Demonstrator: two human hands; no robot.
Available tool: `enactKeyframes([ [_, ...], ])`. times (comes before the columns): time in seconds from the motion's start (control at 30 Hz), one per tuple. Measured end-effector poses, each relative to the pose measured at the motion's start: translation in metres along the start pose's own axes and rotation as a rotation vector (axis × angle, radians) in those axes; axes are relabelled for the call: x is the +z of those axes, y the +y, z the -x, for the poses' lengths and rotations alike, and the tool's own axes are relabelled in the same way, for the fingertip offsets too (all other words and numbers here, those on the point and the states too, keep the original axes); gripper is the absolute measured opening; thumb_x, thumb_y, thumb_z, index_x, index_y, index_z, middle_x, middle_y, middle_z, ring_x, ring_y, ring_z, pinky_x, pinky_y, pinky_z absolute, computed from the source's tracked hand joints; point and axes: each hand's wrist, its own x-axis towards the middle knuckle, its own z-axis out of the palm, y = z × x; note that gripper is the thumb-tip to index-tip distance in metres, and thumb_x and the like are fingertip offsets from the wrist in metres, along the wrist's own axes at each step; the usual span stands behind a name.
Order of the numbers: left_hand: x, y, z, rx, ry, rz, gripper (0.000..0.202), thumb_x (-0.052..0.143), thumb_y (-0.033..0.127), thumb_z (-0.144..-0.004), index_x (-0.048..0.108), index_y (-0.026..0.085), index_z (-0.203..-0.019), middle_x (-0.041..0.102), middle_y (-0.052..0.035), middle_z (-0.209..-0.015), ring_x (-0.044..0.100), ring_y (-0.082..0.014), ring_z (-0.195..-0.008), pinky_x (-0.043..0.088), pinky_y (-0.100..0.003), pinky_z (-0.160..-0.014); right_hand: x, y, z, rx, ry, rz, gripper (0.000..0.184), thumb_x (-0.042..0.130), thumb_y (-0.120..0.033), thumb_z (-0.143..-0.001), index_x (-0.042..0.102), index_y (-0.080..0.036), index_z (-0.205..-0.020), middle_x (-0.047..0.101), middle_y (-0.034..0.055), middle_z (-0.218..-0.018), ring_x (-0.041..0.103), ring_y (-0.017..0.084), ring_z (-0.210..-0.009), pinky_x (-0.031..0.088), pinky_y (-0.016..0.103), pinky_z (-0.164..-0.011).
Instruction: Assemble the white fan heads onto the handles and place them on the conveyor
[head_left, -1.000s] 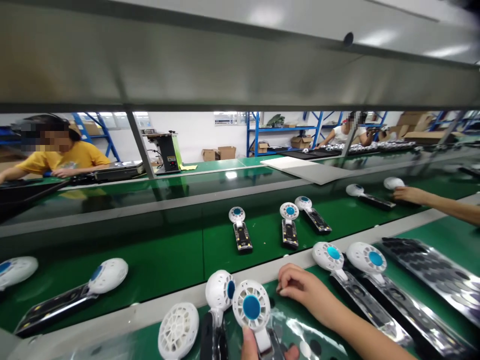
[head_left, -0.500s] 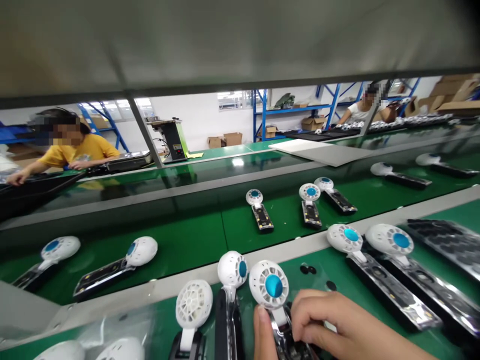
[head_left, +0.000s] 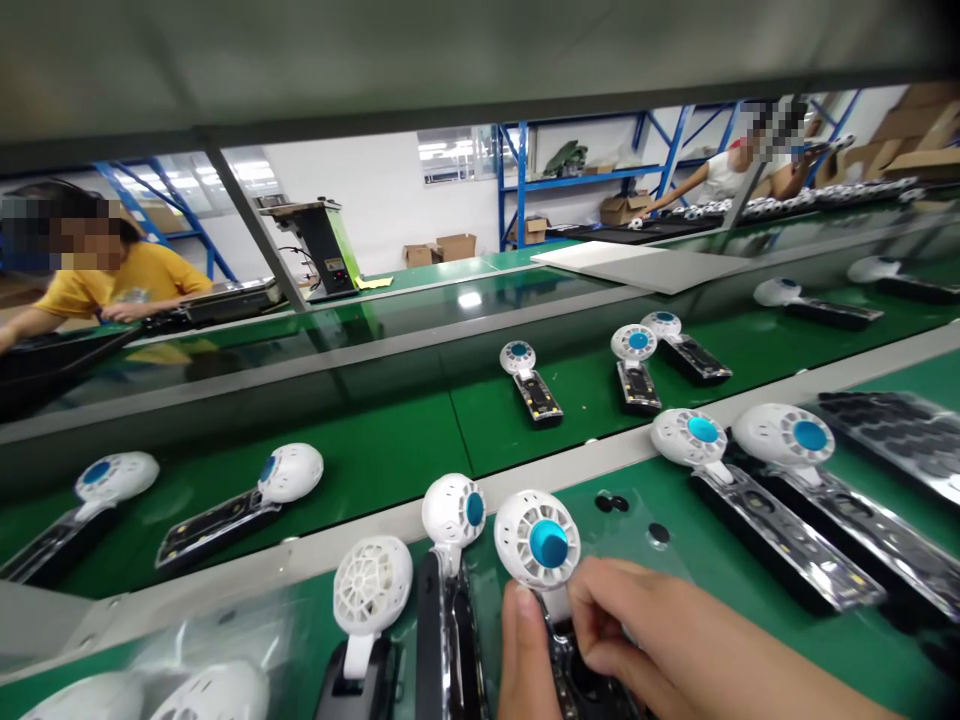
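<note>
A small handheld fan with a round white grille head and a shiny blue centre point(head_left: 541, 540) stands before me, its dark handle partly hidden by my hands. My left hand point(head_left: 527, 650) shows only its fingers, held along the left side of the handle just under the head. On the other side, my right hand point(head_left: 637, 625) has its fingers pinched together against the neck and upper handle; whatever they pinch is hidden. Left of my hands are a second blue-centred fan point(head_left: 454, 510) and a fan with a plain white grille point(head_left: 373, 585).
Black round pads point(head_left: 658, 534) lie on a clear sheet. Two fans point(head_left: 784, 440) rest at right beside a dark-patterned tray point(head_left: 892, 440). Several more lie on the green conveyor belt point(head_left: 405, 420) beyond a metal rail. Two people sit across the line. A grey panel hangs overhead.
My view has tipped down slightly, so the background sits higher. Both hands stay at the same fan; my right fingers are closer to its neck and more tightly bunched.
</note>
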Motion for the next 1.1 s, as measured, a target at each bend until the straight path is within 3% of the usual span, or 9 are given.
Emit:
enactKeyframes([
  [0.33, 0.008, -0.003, 0.013, 0.018, 0.052, -0.064, 0.038, 0.059, 0.054, -0.068, 0.063, 0.017, -0.078, 0.069, -0.0082, -0.088, 0.056, -0.0310, -0.105, 0.039, -0.037, -0.096, -0.007, 0.002, 0.003, -0.051, -0.014, 0.029, 0.019, 0.051, -0.006, -0.072, 0.046, -0.023, -0.067, 0.058, 0.0008, -0.075, 0.056, 0.018, -0.064, 0.039, 0.026, -0.055],
  [0.6, 0.006, -0.001, 0.030, 0.011, 0.081, -0.104, 0.037, 0.056, 0.043, -0.075, 0.061, 0.017, -0.101, 0.062, -0.0064, -0.116, 0.047, -0.0255, -0.117, 0.027, -0.032, -0.105, -0.012, -0.005, 0.004, -0.096, -0.057, 0.144, 0.020, 0.051, -0.007, -0.075, 0.043, -0.022, -0.065, 0.057, 0.0012, -0.073, 0.053, 0.016, -0.058, 0.029, 0.024, -0.047],
  [0.9, 0.007, 0.003, 0.032, -0.002, 0.105, -0.144, 0.032, 0.055, 0.036, -0.077, 0.062, 0.017, -0.102, 0.062, -0.0050, -0.117, 0.042, -0.0236, -0.122, 0.019, -0.031, -0.108, -0.009, 0.006, 0.004, -0.195, -0.088, 0.127, 0.019, 0.050, -0.004, -0.075, 0.047, -0.022, -0.071, 0.056, -0.0002, -0.078, 0.054, 0.015, -0.066, 0.034, 0.023, -0.053],
  [1.1, 0.011, 0.005, 0.033, -0.016, 0.106, -0.155, 0.034, 0.055, 0.039, -0.077, 0.062, 0.016, -0.101, 0.064, -0.0064, -0.113, 0.047, -0.0258, -0.117, 0.026, -0.035, -0.106, -0.013, 0.004, 0.004, -0.178, -0.096, 0.116, 0.016, 0.048, -0.008, -0.080, 0.045, -0.022, -0.071, 0.053, -0.0005, -0.077, 0.052, 0.014, -0.064, 0.031, 0.022, -0.051],
])
